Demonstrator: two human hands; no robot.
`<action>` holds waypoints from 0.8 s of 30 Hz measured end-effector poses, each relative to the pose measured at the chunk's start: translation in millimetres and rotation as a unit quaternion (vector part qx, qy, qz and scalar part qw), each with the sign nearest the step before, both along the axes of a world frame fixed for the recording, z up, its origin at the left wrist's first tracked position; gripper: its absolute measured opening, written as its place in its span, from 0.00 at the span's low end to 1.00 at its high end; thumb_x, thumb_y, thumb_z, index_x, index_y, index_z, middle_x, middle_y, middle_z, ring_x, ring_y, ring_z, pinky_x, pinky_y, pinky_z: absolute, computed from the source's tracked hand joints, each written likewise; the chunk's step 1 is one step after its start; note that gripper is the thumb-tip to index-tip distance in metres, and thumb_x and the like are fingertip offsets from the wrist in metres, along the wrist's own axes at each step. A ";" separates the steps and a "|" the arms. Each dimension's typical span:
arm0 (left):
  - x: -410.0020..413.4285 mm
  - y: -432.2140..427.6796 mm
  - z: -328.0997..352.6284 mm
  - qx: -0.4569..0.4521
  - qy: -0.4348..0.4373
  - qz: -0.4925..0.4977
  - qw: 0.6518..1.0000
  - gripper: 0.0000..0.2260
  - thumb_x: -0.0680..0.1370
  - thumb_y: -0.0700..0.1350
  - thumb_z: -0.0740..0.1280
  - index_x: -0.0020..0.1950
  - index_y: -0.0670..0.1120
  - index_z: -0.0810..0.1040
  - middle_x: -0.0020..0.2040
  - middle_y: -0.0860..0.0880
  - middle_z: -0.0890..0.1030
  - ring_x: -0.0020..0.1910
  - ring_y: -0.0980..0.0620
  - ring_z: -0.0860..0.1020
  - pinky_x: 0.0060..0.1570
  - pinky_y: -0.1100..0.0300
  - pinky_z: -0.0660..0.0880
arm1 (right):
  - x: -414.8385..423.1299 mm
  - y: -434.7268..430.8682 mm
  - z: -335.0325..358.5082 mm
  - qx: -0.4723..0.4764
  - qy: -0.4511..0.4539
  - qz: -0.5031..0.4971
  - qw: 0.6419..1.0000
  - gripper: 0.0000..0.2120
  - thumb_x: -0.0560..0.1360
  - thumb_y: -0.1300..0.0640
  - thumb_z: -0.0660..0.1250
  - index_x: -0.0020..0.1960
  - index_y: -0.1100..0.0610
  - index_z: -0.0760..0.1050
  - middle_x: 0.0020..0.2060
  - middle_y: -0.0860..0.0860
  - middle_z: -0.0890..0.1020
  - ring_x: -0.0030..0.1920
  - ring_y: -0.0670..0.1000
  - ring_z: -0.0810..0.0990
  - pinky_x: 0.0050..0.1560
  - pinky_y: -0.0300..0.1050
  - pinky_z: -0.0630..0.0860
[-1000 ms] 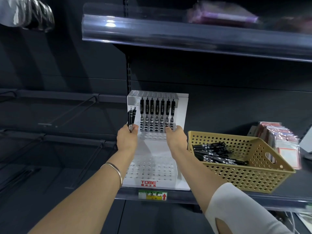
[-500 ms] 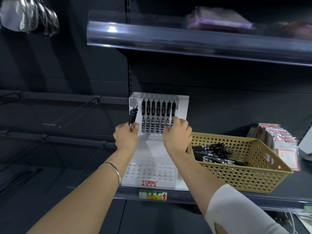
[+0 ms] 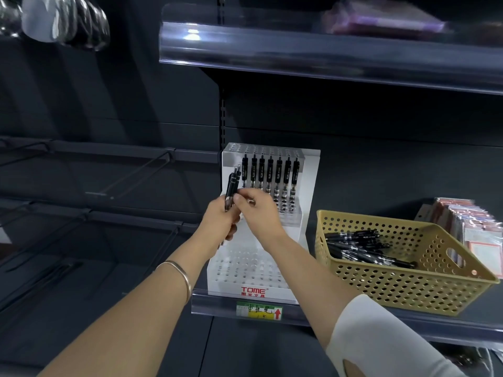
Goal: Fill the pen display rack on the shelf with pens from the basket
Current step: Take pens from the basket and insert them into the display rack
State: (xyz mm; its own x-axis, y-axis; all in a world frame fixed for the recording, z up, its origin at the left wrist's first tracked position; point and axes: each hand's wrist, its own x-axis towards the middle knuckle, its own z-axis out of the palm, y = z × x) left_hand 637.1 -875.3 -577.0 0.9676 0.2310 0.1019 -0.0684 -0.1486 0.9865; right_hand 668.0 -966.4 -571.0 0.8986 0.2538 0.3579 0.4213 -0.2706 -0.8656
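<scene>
- The left hand (image 3: 219,221) grips a bundle of black pens (image 3: 232,190) upright at the white rack's (image 3: 250,270) left edge.
- The right hand (image 3: 258,213) pinches that bundle (fingertips partly hidden).
- Seven standing pens (image 3: 269,172) fill the rack's top row.
- A tan basket (image 3: 408,292) just right of the rack holds loose pens (image 3: 362,248).
</scene>
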 end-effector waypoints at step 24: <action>24.8 27.4 20.4 -0.017 -0.055 0.070 0.996 0.05 0.77 0.39 0.67 0.41 0.43 0.77 0.21 0.56 0.70 0.22 0.57 0.62 0.22 0.64 0.60 | 30.4 26.8 19.0 0.116 0.066 -0.014 0.991 0.10 0.80 0.59 0.59 0.59 0.57 0.73 0.45 0.50 0.79 0.38 0.42 0.73 0.40 0.38 0.70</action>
State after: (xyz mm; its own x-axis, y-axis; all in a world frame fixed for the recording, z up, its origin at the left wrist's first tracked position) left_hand 661.9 -848.0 -556.6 0.9092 0.3674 0.1958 -0.1577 -0.1312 0.9787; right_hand 698.4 -939.6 -552.0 0.9470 0.1533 0.2822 0.2950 -0.0682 -0.9530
